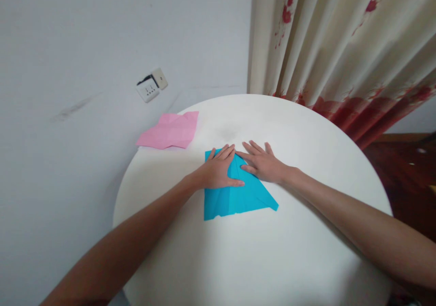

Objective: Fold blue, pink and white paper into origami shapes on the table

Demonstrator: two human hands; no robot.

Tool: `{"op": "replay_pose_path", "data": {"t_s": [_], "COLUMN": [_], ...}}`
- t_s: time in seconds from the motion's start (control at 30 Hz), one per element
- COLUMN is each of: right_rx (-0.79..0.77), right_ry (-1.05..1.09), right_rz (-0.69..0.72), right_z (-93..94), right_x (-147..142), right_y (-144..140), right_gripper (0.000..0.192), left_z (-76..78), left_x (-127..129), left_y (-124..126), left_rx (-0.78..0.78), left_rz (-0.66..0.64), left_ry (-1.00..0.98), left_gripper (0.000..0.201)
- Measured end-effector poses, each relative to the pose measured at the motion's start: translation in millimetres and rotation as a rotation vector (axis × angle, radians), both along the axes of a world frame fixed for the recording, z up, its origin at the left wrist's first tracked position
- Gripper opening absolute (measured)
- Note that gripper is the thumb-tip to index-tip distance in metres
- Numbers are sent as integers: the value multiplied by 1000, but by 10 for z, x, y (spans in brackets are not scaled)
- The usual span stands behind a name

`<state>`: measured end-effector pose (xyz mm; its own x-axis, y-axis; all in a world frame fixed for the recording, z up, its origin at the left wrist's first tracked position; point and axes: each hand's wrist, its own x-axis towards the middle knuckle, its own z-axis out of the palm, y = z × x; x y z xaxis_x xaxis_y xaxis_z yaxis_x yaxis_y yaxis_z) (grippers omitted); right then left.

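A folded sheet of blue paper (238, 199) lies flat near the middle of the round white table (306, 233). My left hand (220, 169) presses flat on the paper's upper left part, fingers together and pointing away from me. My right hand (262, 163) lies flat on the paper's upper right edge, fingers spread and angled toward the left. The two hands almost touch at the fingertips. Neither hand grips anything.
A creased pink paper (170, 131) rests at the table's far left edge, partly overhanging it. A white wall with a socket (151, 85) stands behind. A flowered cream curtain (340, 42) hangs at the back right, above a dark wooden floor (402, 160).
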<state>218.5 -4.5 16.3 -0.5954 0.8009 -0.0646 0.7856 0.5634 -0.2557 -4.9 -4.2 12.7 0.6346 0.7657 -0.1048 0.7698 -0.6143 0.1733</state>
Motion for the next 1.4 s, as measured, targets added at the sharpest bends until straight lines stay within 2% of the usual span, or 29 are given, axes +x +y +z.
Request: {"op": "replay_pose_path", "data": {"t_s": [0.2,0.37,0.6,0.9,1.1,1.27,1.33,1.4], "right_rx": [-22,-105,-248,-227,-173,-231,-253,-228], "right_ry": [13,14,-23,-111,-104,-66,-27,10], "right_rz": [11,38,73,123,138,176,139,43], "right_z": [-16,53,219,196,111,172,203,199], "right_x": [26,91,251,373,404,433,392,308], "right_y": [29,41,-62,-198,-239,-202,-155,-103], "right_gripper": [68,81,110,140,134,134,126,111], "left_z": [-13,-10,-18,-4,-21,-28,-21,-12], "left_x": [-6,-4,-3,-5,-22,-27,-26,-24], "left_y": [9,10,12,5,4,14,15,14], "left_rx": [-13,-17,-15,-16,3,-4,-9,-15], "left_rz": [-1,-3,5,6,-1,-1,0,0], "left_ry": [-11,-13,-13,-21,-11,-20,-23,-22], "left_gripper": [118,119,120,120,118,121,121,120]}}
